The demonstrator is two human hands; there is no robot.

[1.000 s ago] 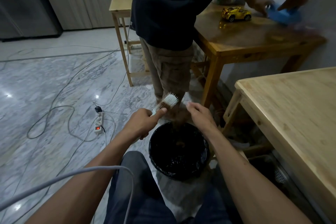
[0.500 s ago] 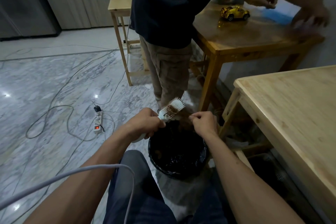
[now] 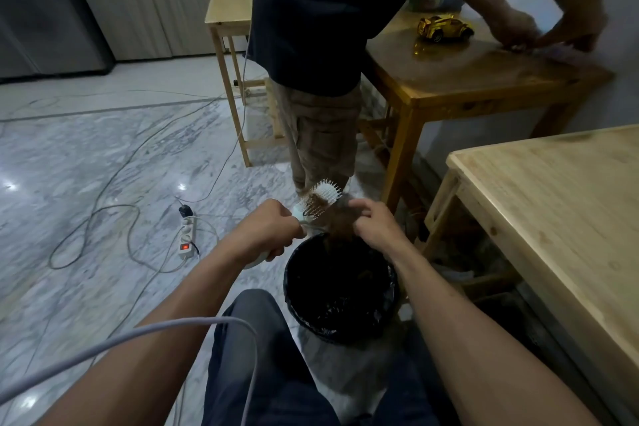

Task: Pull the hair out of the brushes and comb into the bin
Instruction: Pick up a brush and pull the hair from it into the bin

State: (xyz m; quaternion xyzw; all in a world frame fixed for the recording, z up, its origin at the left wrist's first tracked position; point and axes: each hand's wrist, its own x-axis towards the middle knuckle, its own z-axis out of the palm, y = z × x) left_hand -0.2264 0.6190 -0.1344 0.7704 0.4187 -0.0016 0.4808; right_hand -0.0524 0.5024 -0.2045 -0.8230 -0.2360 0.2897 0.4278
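Brown hair is pinched in the curled fingers of the right hand, a clump trailing from the bristles of the white brush down toward the rim of the black-lined bin on the floor just below. The left hand is closed tight around the brush handle, holding the head tilted up and away over the bin's far edge. Beyond the hands stand another person's legs, a wooden table bearing a yellow toy car, and a power strip among cables on the marble floor.
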